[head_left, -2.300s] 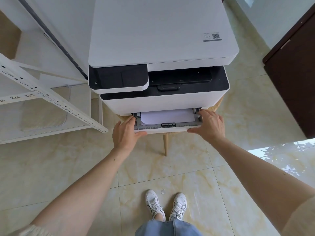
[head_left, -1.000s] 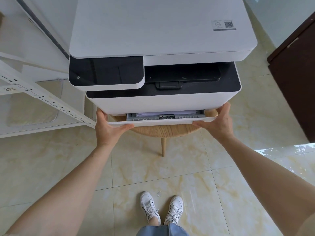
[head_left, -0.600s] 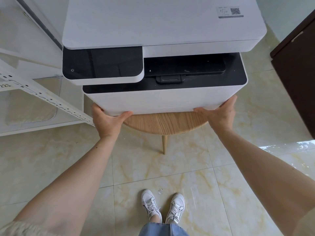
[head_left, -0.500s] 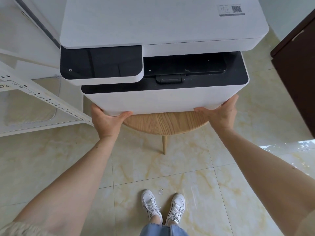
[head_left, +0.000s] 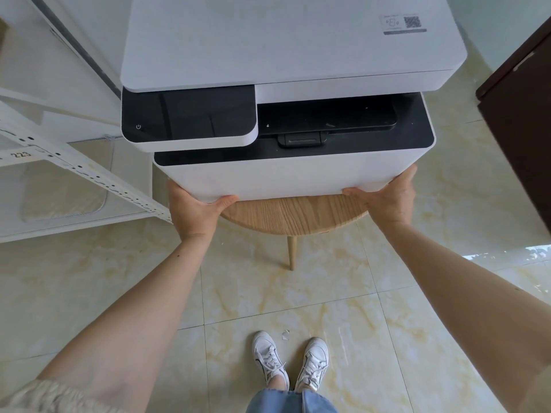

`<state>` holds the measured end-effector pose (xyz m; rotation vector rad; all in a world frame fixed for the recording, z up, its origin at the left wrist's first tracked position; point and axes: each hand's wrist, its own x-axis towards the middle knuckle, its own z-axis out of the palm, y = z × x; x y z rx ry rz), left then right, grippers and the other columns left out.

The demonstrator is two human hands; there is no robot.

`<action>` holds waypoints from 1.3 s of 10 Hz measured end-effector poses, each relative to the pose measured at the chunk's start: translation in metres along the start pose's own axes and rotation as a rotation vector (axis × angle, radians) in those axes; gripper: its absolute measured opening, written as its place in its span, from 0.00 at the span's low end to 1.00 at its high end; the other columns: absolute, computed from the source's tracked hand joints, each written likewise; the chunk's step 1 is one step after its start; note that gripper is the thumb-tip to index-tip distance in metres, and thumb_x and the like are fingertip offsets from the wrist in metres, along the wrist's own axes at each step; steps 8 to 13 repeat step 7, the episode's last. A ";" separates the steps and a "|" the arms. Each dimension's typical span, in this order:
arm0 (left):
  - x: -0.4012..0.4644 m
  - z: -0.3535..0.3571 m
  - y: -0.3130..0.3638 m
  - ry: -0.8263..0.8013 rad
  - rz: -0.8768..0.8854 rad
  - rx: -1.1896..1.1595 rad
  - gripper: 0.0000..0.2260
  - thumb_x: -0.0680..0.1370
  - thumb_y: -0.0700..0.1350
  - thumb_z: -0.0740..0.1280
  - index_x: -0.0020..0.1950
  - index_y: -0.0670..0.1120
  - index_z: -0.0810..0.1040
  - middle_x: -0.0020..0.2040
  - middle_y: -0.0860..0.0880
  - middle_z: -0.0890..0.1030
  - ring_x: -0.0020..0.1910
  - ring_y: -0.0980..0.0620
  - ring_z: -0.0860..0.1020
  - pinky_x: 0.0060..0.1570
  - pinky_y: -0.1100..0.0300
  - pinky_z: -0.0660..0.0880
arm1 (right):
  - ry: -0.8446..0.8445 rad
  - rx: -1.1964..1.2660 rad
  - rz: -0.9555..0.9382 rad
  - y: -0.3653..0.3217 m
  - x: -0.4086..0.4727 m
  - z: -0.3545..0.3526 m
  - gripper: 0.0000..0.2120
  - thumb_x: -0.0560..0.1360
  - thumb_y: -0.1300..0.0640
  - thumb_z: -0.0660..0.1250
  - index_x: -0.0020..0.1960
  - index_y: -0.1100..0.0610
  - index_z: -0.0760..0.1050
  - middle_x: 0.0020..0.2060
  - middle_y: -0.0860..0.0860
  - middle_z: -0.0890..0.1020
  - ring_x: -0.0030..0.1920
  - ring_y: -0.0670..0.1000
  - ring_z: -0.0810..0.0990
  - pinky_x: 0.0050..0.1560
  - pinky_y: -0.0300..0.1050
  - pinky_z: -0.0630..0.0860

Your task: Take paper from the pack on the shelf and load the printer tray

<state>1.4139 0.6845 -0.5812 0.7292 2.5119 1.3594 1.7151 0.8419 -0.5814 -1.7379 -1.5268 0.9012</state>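
The white printer (head_left: 286, 177) with its black control panel stands on a round wooden stool (head_left: 293, 214). Its paper tray is pushed fully in, so neither the tray nor the paper inside shows. My left hand (head_left: 193, 210) presses against the printer's lower left front corner, thumb along the bottom edge. My right hand (head_left: 390, 196) presses against the lower right front corner in the same way. Both hands lie flat on the printer's front and grip nothing. The paper pack is out of view.
A white metal shelf frame (head_left: 89, 174) with a perforated upright stands at the left, close to my left hand. A dark brown door (head_left: 524, 129) is at the right. Beige tiled floor lies below, with my white shoes (head_left: 290, 359) on it.
The tray, open with paper showing 2.3 s ago, has slid fully into the printer under both hands. Over the last half second my hands have stayed at the front corners.
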 end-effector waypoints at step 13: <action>-0.081 -0.022 0.015 -0.405 -0.338 0.131 0.46 0.71 0.56 0.73 0.79 0.45 0.49 0.78 0.44 0.59 0.76 0.45 0.60 0.72 0.50 0.60 | -0.369 -0.282 0.072 -0.020 -0.040 -0.048 0.40 0.65 0.49 0.79 0.70 0.55 0.63 0.63 0.54 0.78 0.60 0.55 0.77 0.58 0.59 0.76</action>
